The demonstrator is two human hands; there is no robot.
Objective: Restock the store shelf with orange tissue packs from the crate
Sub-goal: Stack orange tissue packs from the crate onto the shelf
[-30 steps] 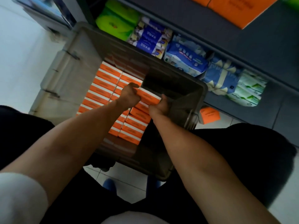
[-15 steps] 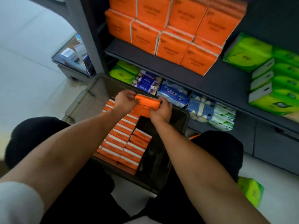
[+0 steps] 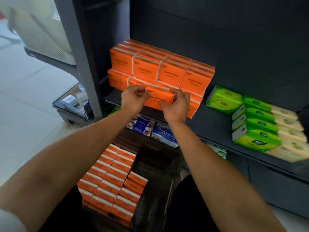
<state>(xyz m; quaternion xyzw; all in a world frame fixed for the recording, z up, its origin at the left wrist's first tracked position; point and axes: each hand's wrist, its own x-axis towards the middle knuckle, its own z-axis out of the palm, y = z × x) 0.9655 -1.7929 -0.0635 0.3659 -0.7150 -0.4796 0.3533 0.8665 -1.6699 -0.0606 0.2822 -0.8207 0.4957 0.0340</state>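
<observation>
Orange film-wrapped tissue pack [image 3: 159, 97], rectangular, with dark print on its broad face and a white strip along the top edge, is held lengthwise between both hands at the front of the shelf [image 3: 215, 121]. The left hand [image 3: 133, 97] is closed on the pack's left end, fingers curled over the top edge; the right hand [image 3: 178, 104] is closed on its right end, thumb and fingers pinched around the corner. The pack is positioned just in front of the stacked orange packs [image 3: 160, 67], which are arranged in two tiers of glossy blocks with white seams on the dark matte shelf. Green tissue packs [image 3: 250, 119], soft-sided and shiny, are ranged to the right on the same shelf, blurred at the far end. Blue and white wrapped packs [image 3: 157, 131] are stored on the level beneath. The dark plastic crate [image 3: 157, 164], ribbed on its inner wall, is set below between the forearms; rows of orange packs [image 3: 110, 180] are packed on edge in its left part, white edges uppermost.
</observation>
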